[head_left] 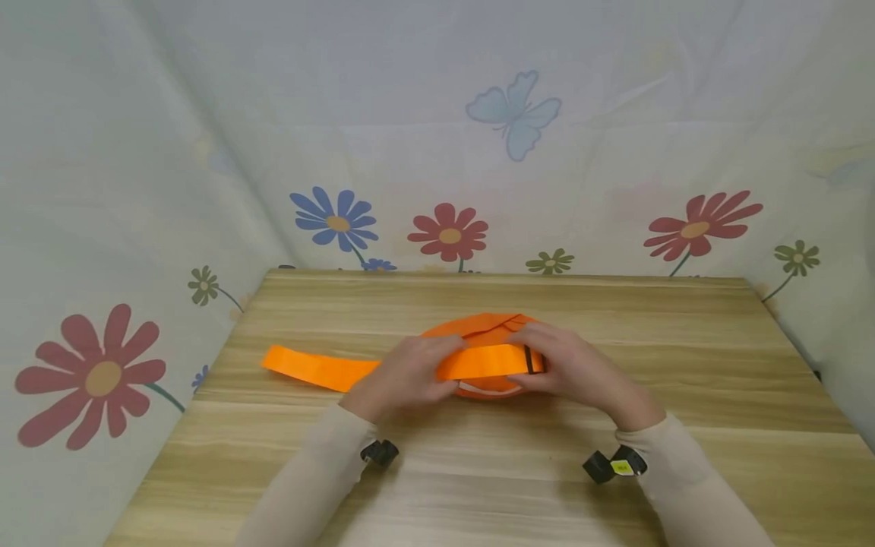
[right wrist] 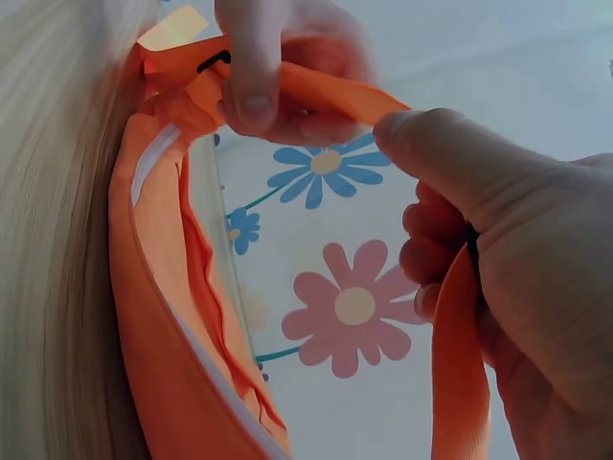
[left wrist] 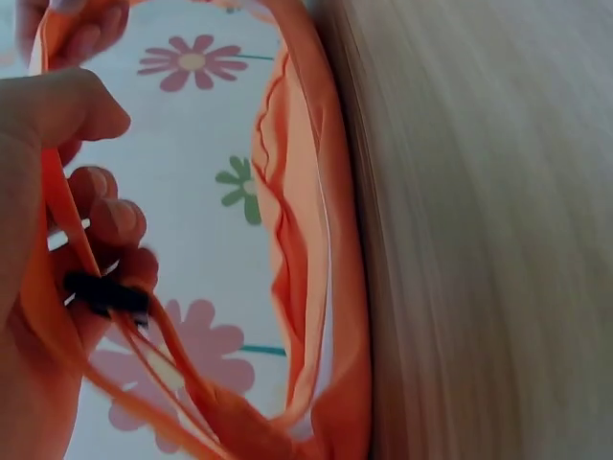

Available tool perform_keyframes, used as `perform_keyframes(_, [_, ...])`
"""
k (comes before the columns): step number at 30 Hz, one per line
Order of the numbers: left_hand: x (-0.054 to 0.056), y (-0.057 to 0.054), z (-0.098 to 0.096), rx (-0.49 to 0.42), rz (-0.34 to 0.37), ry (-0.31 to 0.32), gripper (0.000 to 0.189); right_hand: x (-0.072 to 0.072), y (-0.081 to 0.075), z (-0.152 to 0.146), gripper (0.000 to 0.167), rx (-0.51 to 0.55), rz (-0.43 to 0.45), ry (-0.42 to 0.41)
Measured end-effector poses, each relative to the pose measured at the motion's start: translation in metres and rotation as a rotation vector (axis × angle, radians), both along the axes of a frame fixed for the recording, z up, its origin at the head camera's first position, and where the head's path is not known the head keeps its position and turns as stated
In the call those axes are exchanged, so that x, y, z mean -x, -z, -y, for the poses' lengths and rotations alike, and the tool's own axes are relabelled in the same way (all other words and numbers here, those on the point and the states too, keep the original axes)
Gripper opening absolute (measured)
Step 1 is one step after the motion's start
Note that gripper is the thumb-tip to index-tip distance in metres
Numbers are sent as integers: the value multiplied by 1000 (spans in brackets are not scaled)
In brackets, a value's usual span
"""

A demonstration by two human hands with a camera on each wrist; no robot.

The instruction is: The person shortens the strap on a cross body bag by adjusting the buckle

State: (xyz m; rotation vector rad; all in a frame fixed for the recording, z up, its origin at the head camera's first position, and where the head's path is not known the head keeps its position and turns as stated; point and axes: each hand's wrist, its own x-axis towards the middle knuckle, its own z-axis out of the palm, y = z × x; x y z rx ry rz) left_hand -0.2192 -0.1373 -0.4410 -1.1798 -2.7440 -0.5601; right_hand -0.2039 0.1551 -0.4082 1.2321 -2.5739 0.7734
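Note:
On the table lies a rounded orange fabric piece point(head_left: 472, 327) with a bright orange strap point(head_left: 485, 362) across its near side; its exact kind I cannot tell. My left hand point(head_left: 413, 371) grips this strap on the left, close to a small black slider point(left wrist: 110, 295) seen in the left wrist view. From the right, my right hand point(head_left: 581, 372) pinches the strap between thumb and fingers, beside another black slider point(head_left: 529, 359). Between both hands the strap runs fairly straight. A loose strap end point(head_left: 307, 368) stretches left past my left hand. The palms hide part of the strap.
The wood-grain table point(head_left: 478, 471) carries the orange piece near its middle. Behind and at the sides hangs a pale cloth point(head_left: 383, 99) printed with flowers and a butterfly. Dark wrist devices point(head_left: 379, 453) sit at both sleeves.

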Motion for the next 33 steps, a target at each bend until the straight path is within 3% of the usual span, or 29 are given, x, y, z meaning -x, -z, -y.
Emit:
perform_keyframes(3, [0,-1,5,-25,35,13,47,0,0,-5,47,15,-13,-8])
perform_keyframes(14, [4,-3,19,-24,27,31,48,5,-1,-30,52,50,-138,-5])
perform_keyframes(25, [5,-7,32,-25,54,-31,50,6,-10,-55,56,37,-174,6])
perform_keyframes(33, [3,-9,47,-61,68,-111,43,4,-11,-74,56,7,-151,72])
